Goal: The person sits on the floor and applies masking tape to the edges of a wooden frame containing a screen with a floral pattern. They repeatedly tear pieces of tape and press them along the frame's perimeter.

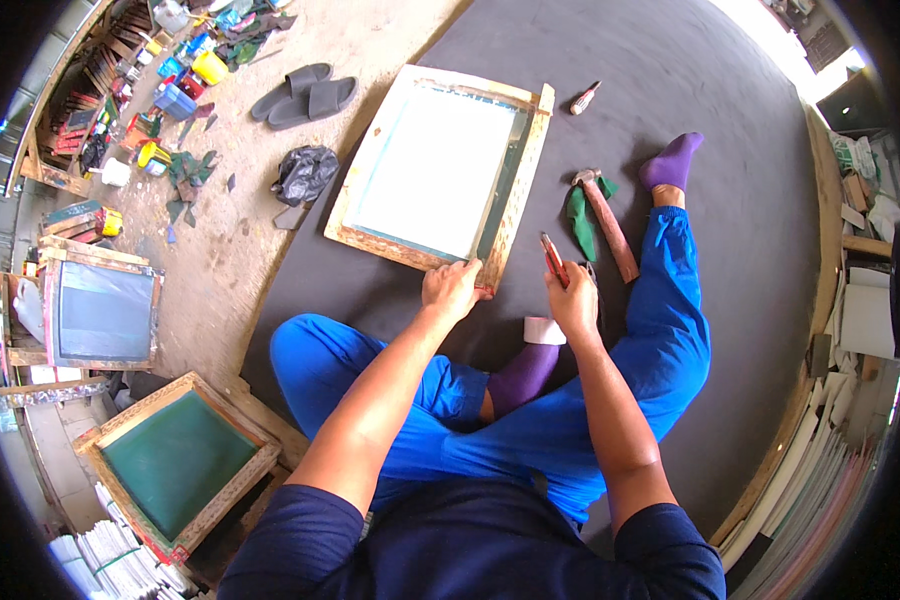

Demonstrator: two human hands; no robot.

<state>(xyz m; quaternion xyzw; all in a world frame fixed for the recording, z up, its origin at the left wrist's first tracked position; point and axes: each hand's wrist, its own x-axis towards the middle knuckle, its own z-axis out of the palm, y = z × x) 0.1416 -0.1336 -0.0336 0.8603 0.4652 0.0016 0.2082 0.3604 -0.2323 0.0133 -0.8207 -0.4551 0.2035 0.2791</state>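
Observation:
A wooden screen-printing frame (440, 262) with pale mesh lies flat on the dark mat, ahead and slightly left of me. My left hand (452, 288) grips its near rail by the right corner, fingers curled over the wood. In my right hand (573, 300) is a slim red utility knife (554, 262), pointing up and away, just right of that corner and apart from it. Beside my right hand, a dark object is mostly hidden. A hammer (606, 225) lies farther right over a piece of green cloth (581, 224). A white tape roll (544, 331) sits by my purple-socked foot.
Another small hand tool (585, 98) lies beyond the frame. Grey slippers (305, 97) and a black plastic bag (306, 174) are left of the mat (730, 260). A green-meshed frame (182, 462) leans at lower left. Stacked boards (820, 480) line the right side.

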